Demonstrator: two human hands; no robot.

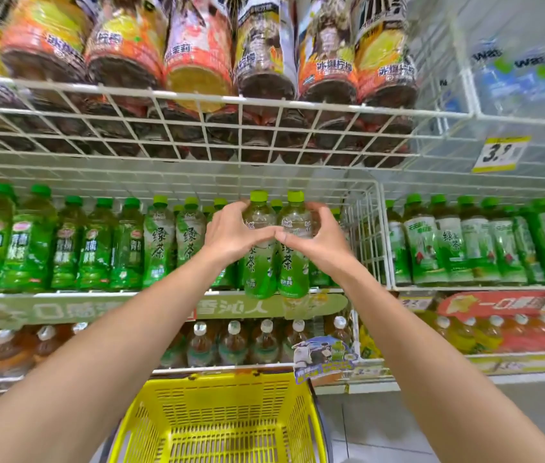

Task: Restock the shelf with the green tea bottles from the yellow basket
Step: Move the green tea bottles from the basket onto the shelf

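We have one view only, from a wide-angle camera on the head. It faces the middle shelf (97,293) square-on, looks up under the upper shelf (197,95) at the top of the frame, and looks down into the basket (224,382) at bottom centre. It sits near: with arms stretched out from the lower corners, the left hand (231,233) and right hand (318,240) grip the left bottle (259,262) and right bottle (294,265) at mid-frame.

The left hand (231,237) grips one green tea bottle (258,274) and the right hand (319,243) grips a second green tea bottle (294,274), thumb tips touching. Both bottles stand upright, side by side, at the front of the wire shelf (64,294). The yellow basket (224,396) sits below, between the forearms.
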